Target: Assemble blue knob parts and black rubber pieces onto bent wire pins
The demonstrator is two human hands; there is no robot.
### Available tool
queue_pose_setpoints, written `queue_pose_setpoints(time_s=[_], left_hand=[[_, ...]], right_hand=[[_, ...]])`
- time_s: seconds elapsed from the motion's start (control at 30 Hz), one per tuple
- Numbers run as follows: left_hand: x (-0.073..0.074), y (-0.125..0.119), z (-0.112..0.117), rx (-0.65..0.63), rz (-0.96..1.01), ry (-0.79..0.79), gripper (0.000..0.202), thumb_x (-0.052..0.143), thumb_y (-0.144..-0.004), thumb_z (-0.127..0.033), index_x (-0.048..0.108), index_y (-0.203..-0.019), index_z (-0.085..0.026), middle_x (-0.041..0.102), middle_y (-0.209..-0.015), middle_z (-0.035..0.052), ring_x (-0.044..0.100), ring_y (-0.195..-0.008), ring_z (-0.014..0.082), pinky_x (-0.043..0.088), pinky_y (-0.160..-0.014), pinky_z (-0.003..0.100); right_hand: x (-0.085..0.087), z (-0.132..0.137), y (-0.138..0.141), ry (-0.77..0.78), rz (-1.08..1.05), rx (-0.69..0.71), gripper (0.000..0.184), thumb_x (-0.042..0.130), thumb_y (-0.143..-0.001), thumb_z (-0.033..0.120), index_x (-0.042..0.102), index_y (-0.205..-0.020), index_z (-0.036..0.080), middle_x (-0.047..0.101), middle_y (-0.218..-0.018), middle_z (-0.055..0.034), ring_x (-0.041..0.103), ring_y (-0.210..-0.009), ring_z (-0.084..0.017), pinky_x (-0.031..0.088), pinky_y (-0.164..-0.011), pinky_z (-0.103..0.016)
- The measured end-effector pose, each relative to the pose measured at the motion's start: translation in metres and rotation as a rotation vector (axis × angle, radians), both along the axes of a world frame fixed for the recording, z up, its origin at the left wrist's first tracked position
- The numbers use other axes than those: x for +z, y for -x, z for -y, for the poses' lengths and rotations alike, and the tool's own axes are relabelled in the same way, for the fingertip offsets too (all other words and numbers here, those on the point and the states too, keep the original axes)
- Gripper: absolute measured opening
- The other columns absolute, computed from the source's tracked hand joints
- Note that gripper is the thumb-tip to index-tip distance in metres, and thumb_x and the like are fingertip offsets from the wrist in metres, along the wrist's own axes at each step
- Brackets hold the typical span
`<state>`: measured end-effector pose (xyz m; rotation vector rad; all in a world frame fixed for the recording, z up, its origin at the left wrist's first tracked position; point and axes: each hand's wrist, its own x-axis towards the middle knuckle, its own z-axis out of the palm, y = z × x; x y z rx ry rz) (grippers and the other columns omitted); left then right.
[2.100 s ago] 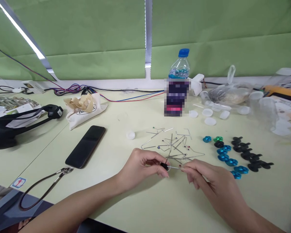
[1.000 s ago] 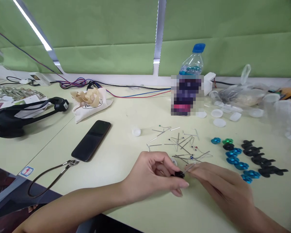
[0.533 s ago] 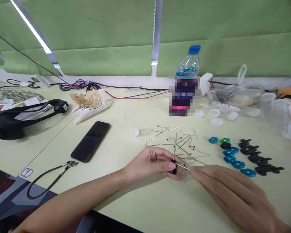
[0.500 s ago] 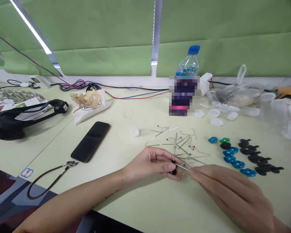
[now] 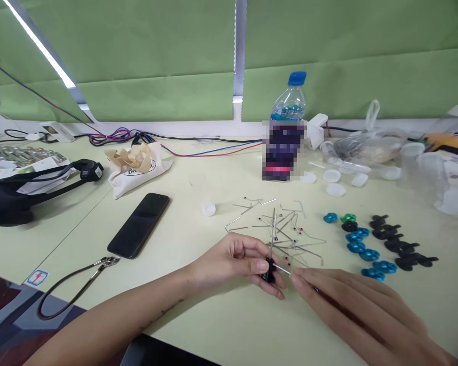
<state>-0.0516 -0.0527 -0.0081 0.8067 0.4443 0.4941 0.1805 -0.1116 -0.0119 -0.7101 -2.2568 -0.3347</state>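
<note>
My left hand is closed on a small black part, pinched between thumb and fingers above the table. A thin metal rod stands up out of this part. From the right, my right hand grips a second thin metal rod at its outer end, and the rod's other end meets the black part's side. Whether it sits inside the part cannot be made out. Just beyond my left hand lie several loose bent metal wires, some with tiny coloured collars.
To the right are blue metal pieces and black winged pieces. A phone with a strap lies left, near a cloth bag and a black headset. A bottle and plastic cups stand behind.
My view has shifted slightly, so the table things appear further left. Both hands sit a little lower, still gripping the black part and the rod.
</note>
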Motion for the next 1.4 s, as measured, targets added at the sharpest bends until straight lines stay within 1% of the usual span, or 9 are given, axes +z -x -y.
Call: queue_pose_setpoints(time_s=[0.2, 0.43, 0.57, 0.77, 0.93, 1.07, 1.17, 1.3, 1.4], left_hand=[[0.001, 0.000, 0.000, 0.001, 0.040, 0.013, 0.020, 0.068, -0.081, -0.022, 0.067, -0.093, -0.007, 0.072, -0.082, 0.0127, 0.072, -0.077, 0.0205, 0.057, -0.075, 0.030], [0.003, -0.001, 0.001, 0.009, -0.009, 0.015, 0.020, 0.070, -0.078, -0.022, 0.067, -0.091, -0.007, 0.072, -0.081, 0.0119, 0.071, -0.076, 0.0201, 0.056, -0.076, 0.031], [0.004, 0.000, 0.002, 0.014, -0.041, 0.003, 0.021, 0.070, -0.078, -0.023, 0.067, -0.093, -0.008, 0.072, -0.084, 0.0119, 0.071, -0.076, 0.0201, 0.056, -0.077, 0.033], [0.005, 0.000, 0.002, 0.048, -0.078, -0.024, 0.018, 0.071, -0.077, -0.020, 0.068, -0.091, -0.008, 0.072, -0.081, 0.0096, 0.071, -0.074, 0.0180, 0.056, -0.076, 0.031], [0.002, 0.000, 0.003, 0.068, -0.070, -0.057, 0.016, 0.070, -0.077, -0.016, 0.069, -0.091, -0.008, 0.071, -0.081, 0.0078, 0.070, -0.073, 0.0161, 0.056, -0.076, 0.029], [0.000, -0.001, 0.004, 0.088, -0.077, -0.088, 0.014, 0.069, -0.078, -0.014, 0.069, -0.090, -0.008, 0.070, -0.080, 0.0067, 0.069, -0.071, 0.0142, 0.056, -0.074, 0.027], [0.001, -0.001, 0.004, 0.099, -0.102, -0.113, 0.014, 0.071, -0.077, -0.015, 0.069, -0.089, -0.008, 0.069, -0.078, 0.0062, 0.068, -0.068, 0.0128, 0.055, -0.072, 0.025], [0.002, -0.001, 0.003, 0.133, -0.158, -0.163, 0.016, 0.072, -0.075, -0.019, 0.069, -0.088, -0.009, 0.069, -0.077, 0.0056, 0.068, -0.067, 0.0141, 0.056, -0.069, 0.027], [0.002, -0.001, 0.004, 0.162, -0.210, -0.250, 0.017, 0.071, -0.076, -0.021, 0.069, -0.090, -0.010, 0.069, -0.079, 0.0064, 0.068, -0.071, 0.0149, 0.054, -0.073, 0.029]], right_hand=[[-0.004, 0.003, 0.002, -0.003, -0.070, -0.050, 0.042, 0.040, -0.089, 0.016, 0.059, -0.126, 0.017, 0.073, -0.099, -0.0062, 0.069, -0.087, -0.020, 0.058, -0.071, -0.028], [-0.009, 0.020, 0.019, 0.122, -0.268, -0.253, 0.039, 0.034, -0.094, 0.028, 0.060, -0.124, 0.032, 0.073, -0.098, -0.0016, 0.070, -0.083, -0.022, 0.057, -0.076, -0.035], [-0.010, 0.021, 0.014, 0.139, -0.155, -0.194, 0.041, 0.034, -0.093, 0.024, 0.058, -0.127, 0.028, 0.073, -0.101, -0.0036, 0.070, -0.085, -0.024, 0.057, -0.077, -0.037], [-0.006, 0.018, 0.021, 0.035, -0.182, -0.168, 0.048, 0.028, -0.096, 0.039, 0.053, -0.132, 0.020, 0.074, -0.094, -0.0099, 0.070, -0.087, -0.027, 0.058, -0.077, -0.041], [0.000, 0.015, 0.017, -0.037, -0.072, -0.118, 0.042, 0.033, -0.096, 0.029, 0.053, -0.132, 0.017, 0.074, -0.096, -0.0099, 0.071, -0.085, -0.026, 0.059, -0.078, -0.040], [0.006, 0.017, 0.017, 0.019, -0.038, -0.106, 0.041, 0.035, -0.095, 0.020, 0.051, -0.133, 0.019, 0.073, -0.103, -0.0079, 0.070, -0.088, -0.024, 0.058, -0.083, -0.038], [0.006, 0.018, 0.018, 0.055, -0.069, -0.124, 0.041, 0.034, -0.096, 0.020, 0.052, -0.132, 0.019, 0.072, -0.103, -0.0089, 0.070, -0.090, -0.024, 0.058, -0.083, -0.039], [0.003, 0.010, 0.009, 0.053, -0.026, -0.039, 0.038, 0.039, -0.094, 0.023, 0.056, -0.127, 0.019, 0.073, -0.101, -0.0088, 0.069, -0.092, -0.024, 0.060, -0.078, -0.037], [0.003, 0.001, 0.003, 0.081, 0.026, 0.006, 0.037, 0.042, -0.092, 0.017, 0.057, -0.126, 0.018, 0.072, -0.104, -0.0078, 0.069, -0.093, -0.022, 0.060, -0.076, -0.031]])
